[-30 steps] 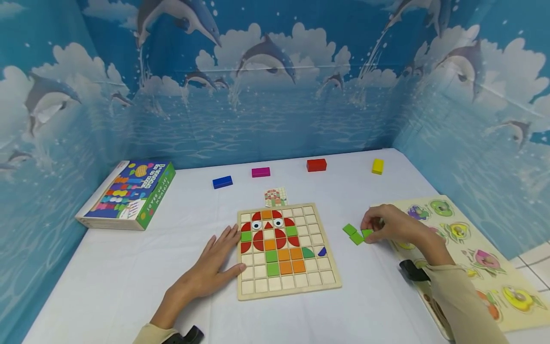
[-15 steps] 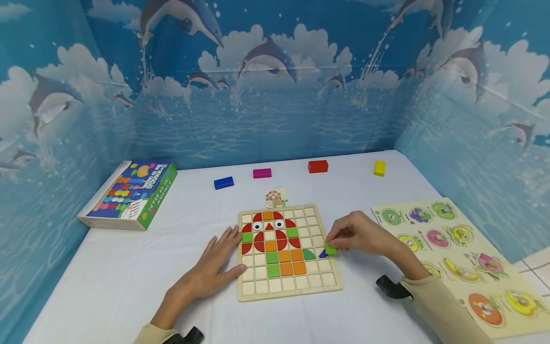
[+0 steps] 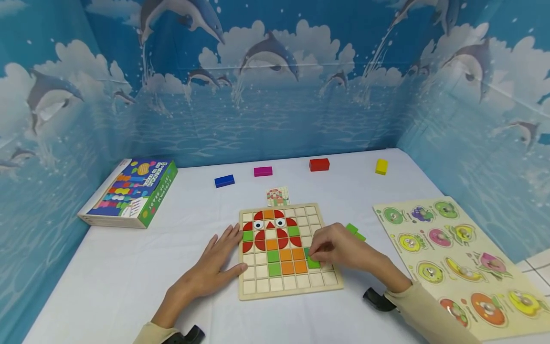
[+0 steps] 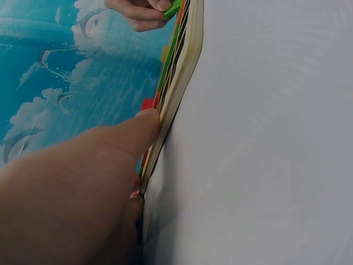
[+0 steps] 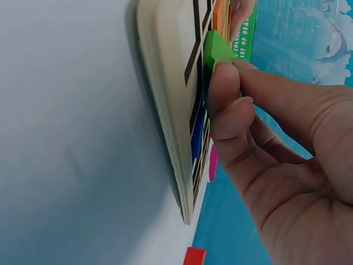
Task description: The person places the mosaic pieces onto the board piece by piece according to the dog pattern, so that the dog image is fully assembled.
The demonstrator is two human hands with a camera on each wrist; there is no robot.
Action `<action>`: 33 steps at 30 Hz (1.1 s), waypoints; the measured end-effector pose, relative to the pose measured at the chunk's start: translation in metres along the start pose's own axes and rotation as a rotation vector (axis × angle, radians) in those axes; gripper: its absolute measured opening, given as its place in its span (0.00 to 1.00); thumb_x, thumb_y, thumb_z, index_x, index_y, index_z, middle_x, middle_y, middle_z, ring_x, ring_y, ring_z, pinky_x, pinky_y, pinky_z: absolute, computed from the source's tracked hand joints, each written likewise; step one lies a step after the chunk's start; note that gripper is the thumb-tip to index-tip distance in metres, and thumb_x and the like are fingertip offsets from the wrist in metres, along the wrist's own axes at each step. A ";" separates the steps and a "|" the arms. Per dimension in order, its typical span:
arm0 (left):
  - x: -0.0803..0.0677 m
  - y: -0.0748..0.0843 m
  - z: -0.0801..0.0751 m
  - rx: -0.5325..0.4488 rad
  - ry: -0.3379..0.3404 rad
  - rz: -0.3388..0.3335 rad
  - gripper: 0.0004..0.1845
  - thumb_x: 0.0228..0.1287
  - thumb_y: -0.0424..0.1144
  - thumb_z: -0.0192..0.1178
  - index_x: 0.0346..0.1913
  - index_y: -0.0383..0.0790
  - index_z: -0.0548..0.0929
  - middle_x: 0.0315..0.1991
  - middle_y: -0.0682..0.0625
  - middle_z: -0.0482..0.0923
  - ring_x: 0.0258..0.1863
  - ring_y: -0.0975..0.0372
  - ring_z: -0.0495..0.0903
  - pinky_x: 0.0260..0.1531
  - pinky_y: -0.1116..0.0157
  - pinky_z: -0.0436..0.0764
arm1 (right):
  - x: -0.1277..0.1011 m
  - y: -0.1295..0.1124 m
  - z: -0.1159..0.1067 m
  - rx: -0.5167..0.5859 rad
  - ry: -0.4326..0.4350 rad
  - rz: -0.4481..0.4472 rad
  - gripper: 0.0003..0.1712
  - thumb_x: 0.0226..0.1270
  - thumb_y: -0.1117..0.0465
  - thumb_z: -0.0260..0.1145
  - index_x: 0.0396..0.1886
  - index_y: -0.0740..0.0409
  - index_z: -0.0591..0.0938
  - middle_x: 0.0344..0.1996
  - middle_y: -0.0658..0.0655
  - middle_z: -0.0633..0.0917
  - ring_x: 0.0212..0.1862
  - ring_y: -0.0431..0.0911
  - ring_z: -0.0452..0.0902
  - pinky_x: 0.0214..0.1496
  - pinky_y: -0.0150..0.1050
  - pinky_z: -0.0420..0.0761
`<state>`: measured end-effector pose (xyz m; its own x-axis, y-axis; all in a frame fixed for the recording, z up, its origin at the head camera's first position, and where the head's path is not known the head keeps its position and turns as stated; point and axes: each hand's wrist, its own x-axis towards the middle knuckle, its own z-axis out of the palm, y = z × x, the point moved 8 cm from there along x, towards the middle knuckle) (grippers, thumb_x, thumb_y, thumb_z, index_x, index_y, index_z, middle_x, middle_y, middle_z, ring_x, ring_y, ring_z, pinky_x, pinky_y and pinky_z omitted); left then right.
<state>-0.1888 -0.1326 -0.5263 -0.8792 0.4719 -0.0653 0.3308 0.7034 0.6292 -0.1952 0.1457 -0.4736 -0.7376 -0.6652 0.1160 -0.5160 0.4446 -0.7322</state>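
Observation:
A wooden grid board (image 3: pixel 290 283) lies on the white table, partly filled with red, orange and green tiles and two eye tiles. My left hand (image 3: pixel 210 265) rests at its left edge, fingers spread, the thumb touching the rim. Over the board's lower right part, my right hand (image 3: pixel 345 251) pinches a green square tile (image 5: pixel 216 48) between thumb and fingertips. The tile is tilted over a cell right of the orange tiles (image 3: pixel 293 261). A blue piece (image 5: pixel 197 132) on the board shows in the right wrist view; the hand hides it in the head view.
Loose green tiles (image 3: pixel 355 232) lie right of the board, partly behind the right hand. A small picture card (image 3: pixel 277 197) touches the board's far side. Beyond are blue (image 3: pixel 224 181), magenta, red and yellow blocks. A fruit puzzle (image 3: pixel 438 260) lies right, a box (image 3: pixel 129 193) left.
My right hand has taken a green tile from the loose ones on the right and carried it left onto the board. The left hand has stayed in place.

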 end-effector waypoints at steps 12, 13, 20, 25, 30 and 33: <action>0.000 -0.002 0.000 0.013 0.004 0.002 0.47 0.77 0.59 0.63 0.88 0.44 0.56 0.90 0.49 0.45 0.89 0.52 0.37 0.86 0.41 0.35 | -0.002 0.001 -0.011 -0.092 0.060 0.015 0.08 0.63 0.69 0.81 0.35 0.51 0.96 0.33 0.42 0.86 0.35 0.37 0.78 0.36 0.30 0.84; 0.001 -0.002 0.000 0.014 0.004 0.003 0.47 0.77 0.59 0.63 0.88 0.44 0.56 0.90 0.49 0.45 0.89 0.52 0.37 0.86 0.41 0.35 | -0.003 0.003 -0.014 -0.106 0.072 0.024 0.08 0.62 0.69 0.81 0.36 0.51 0.96 0.33 0.42 0.85 0.35 0.37 0.78 0.35 0.30 0.83; 0.000 -0.002 0.000 0.014 0.002 -0.003 0.47 0.77 0.59 0.63 0.88 0.43 0.56 0.89 0.49 0.45 0.89 0.52 0.37 0.86 0.41 0.35 | -0.010 0.017 -0.029 -0.164 0.062 0.047 0.10 0.59 0.72 0.82 0.34 0.53 0.95 0.31 0.44 0.85 0.32 0.37 0.75 0.32 0.29 0.80; 0.000 -0.002 0.000 0.014 0.001 -0.006 0.47 0.77 0.59 0.63 0.88 0.43 0.56 0.90 0.49 0.45 0.89 0.52 0.37 0.86 0.41 0.35 | -0.010 0.021 -0.027 -0.122 0.037 0.059 0.09 0.58 0.71 0.83 0.35 0.54 0.96 0.31 0.45 0.86 0.31 0.37 0.74 0.31 0.29 0.78; 0.000 -0.002 0.000 0.019 0.001 -0.001 0.47 0.78 0.59 0.62 0.88 0.43 0.55 0.90 0.48 0.44 0.89 0.52 0.37 0.86 0.41 0.35 | -0.009 0.025 -0.024 -0.118 0.025 0.072 0.08 0.58 0.70 0.84 0.35 0.53 0.96 0.31 0.44 0.85 0.31 0.37 0.75 0.31 0.29 0.79; 0.001 -0.002 0.000 0.024 0.002 0.003 0.47 0.78 0.59 0.62 0.88 0.43 0.55 0.90 0.48 0.44 0.89 0.52 0.37 0.86 0.41 0.35 | -0.009 0.026 -0.023 -0.122 0.017 0.069 0.09 0.59 0.69 0.84 0.36 0.53 0.96 0.30 0.43 0.85 0.31 0.36 0.75 0.31 0.29 0.78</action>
<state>-0.1899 -0.1336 -0.5274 -0.8789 0.4730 -0.0624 0.3412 0.7146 0.6107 -0.2125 0.1769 -0.4781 -0.7796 -0.6211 0.0802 -0.5124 0.5590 -0.6519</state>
